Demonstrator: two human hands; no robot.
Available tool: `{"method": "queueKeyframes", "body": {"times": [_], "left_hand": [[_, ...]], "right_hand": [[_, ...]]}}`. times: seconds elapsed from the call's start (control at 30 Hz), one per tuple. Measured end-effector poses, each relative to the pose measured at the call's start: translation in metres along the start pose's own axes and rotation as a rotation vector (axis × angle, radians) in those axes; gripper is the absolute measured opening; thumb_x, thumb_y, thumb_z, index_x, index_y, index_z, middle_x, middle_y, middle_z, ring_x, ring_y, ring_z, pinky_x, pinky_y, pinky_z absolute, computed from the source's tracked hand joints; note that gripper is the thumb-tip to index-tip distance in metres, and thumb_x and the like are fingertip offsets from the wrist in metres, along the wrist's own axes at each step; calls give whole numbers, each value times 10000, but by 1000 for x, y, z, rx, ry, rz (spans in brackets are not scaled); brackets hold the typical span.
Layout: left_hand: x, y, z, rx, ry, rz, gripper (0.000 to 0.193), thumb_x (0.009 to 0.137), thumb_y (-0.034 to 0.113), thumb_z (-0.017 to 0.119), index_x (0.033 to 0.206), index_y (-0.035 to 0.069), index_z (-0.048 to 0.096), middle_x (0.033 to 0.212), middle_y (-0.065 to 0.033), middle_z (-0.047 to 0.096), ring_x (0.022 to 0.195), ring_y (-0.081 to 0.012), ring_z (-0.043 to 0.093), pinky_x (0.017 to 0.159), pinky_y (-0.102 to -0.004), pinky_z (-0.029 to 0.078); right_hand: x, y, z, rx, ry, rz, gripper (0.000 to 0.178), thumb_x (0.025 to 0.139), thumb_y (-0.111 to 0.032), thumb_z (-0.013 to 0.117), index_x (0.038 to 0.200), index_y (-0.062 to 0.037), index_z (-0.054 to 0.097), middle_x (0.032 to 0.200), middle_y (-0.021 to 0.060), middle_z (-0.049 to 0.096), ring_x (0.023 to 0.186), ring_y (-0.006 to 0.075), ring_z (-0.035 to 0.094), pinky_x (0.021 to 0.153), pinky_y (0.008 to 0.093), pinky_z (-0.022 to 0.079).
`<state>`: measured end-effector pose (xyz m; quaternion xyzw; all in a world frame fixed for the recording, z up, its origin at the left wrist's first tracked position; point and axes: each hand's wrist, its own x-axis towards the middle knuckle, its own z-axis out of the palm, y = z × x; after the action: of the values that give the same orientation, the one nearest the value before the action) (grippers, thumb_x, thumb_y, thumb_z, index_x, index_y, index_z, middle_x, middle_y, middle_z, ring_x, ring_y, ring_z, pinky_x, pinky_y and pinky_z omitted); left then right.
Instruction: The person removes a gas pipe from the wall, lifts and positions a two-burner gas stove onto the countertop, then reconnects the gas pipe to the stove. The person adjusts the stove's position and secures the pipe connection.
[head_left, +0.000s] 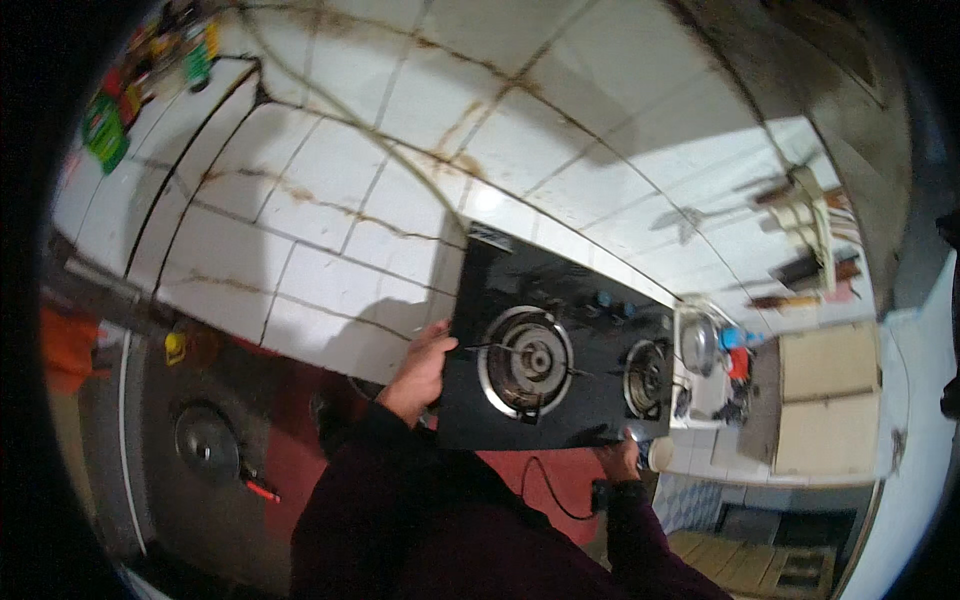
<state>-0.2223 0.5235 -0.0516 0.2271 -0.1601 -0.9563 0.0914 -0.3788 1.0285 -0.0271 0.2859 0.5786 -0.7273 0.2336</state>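
My two hands carry a black gas stove (590,400) with two round burners, tilted over the front edge of the tiled counter. My left hand (423,372) is closed on its left side, thumb on the top plate. At the near right corner my right hand (621,457) grips the front edge, most of its fingers hidden underneath. The larger burner (537,362) sits on the left, the smaller burner (648,380) on the right. A pale hose (378,142) runs along the wall to the stove's far left corner.
White counter tiles (325,255) with stained joints extend to the left. Bottles (104,132) stand at the far left. On the right are a sink with dishes (700,345) and a wall rack of utensils (815,230). A round lid (207,445) lies on the floor.
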Motion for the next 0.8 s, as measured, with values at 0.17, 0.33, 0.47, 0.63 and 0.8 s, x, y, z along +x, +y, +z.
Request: {"method": "queueKeyframes", "body": {"times": [0.17,0.33,0.47,0.63,0.8], "left_hand": [[-28,20,18,190,200,-161,635,949,102,595,1537,57,360,1568,-72,386,1404,-205,387,1099,-348,338],[-35,21,25,308,271,-138,609,934,69,597,1511,52,401,1479,-86,477,1305,-213,479,1029,-334,409],[-25,15,21,237,101,-138,450,941,85,588,1383,61,511,1339,-46,587,1267,-204,536,1012,-341,438],[-18,11,15,154,-4,-152,442,930,67,584,1368,61,529,1268,-48,632,1113,-206,608,929,-333,491],[-18,15,20,210,290,-111,458,931,79,609,1382,86,533,1270,-33,620,1052,-165,588,866,-289,448]], "right_hand": [[-33,15,71,215,273,-39,476,1075,-284,480,1445,15,459,1346,148,593,1070,283,637,954,444,529],[-38,23,64,186,206,-70,455,1072,-269,483,1425,17,480,1330,139,605,1100,288,625,942,452,532],[-23,30,47,188,193,-63,452,1068,-273,489,1418,13,495,1326,135,608,1132,307,611,965,464,521],[-15,34,39,258,-21,-57,456,1062,-301,502,1396,9,503,1354,130,582,1162,345,585,1009,488,491],[-21,29,43,286,10,-75,428,1077,-281,470,1373,27,500,1374,143,551,1168,345,563,1016,507,467]]}}
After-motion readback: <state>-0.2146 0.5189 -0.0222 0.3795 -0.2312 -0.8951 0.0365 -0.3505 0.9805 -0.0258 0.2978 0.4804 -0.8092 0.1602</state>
